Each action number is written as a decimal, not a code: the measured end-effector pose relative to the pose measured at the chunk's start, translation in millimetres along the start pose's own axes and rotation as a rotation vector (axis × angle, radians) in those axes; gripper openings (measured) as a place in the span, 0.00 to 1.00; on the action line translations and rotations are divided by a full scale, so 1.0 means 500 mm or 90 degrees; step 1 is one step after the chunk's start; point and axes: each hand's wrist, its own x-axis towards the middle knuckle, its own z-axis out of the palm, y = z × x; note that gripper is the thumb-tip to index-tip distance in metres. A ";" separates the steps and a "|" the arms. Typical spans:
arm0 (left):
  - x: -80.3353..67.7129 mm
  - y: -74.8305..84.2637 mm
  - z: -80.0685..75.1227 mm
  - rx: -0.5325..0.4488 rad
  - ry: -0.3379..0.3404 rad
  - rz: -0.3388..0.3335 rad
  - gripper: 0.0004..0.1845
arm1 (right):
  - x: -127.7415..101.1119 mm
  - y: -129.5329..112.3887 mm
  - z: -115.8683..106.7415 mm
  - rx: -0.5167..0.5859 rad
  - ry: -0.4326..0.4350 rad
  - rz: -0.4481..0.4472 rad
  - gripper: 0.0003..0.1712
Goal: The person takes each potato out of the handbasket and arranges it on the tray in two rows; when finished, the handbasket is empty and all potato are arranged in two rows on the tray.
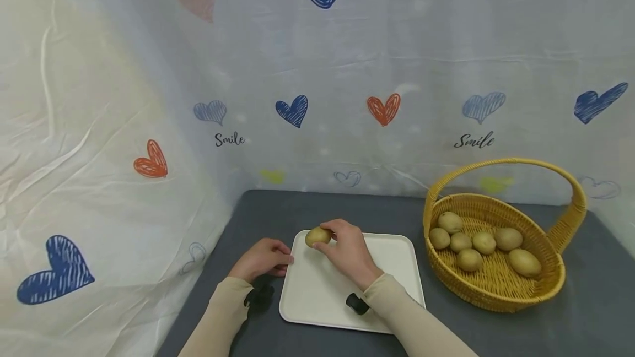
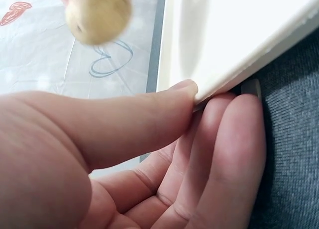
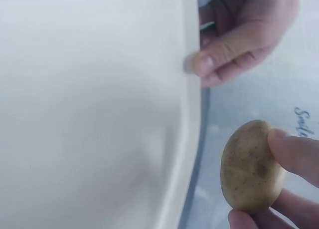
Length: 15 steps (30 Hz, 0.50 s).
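Note:
My right hand pinches a potato between thumb and fingers over the far left corner of a white tray. In the right wrist view the potato is oval, tan and speckled with dark spots. At the tray's left edge, my left hand grips the rim. The left wrist view shows the thumb of that hand on top of the tray rim and the fingers curled below it. The held potato appears blurred at the top of that view.
To the right of the tray stands a yellow wicker basket with a tall arched handle. Several potatoes lie inside it. The dark grey table meets a pale curtain printed with hearts at the back and left.

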 end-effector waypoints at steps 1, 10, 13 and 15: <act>0.001 0.000 0.000 0.001 -0.001 0.001 0.12 | 0.004 0.001 0.009 -0.005 -0.006 0.000 0.25; 0.004 -0.004 -0.004 -0.019 -0.020 0.001 0.14 | 0.018 0.009 0.057 -0.041 -0.061 0.005 0.25; 0.006 -0.005 -0.004 -0.017 -0.020 0.000 0.14 | 0.022 0.009 0.063 -0.040 -0.065 0.008 0.25; 0.007 -0.006 -0.005 -0.019 -0.022 -0.004 0.14 | 0.024 0.009 0.066 -0.043 -0.067 0.010 0.24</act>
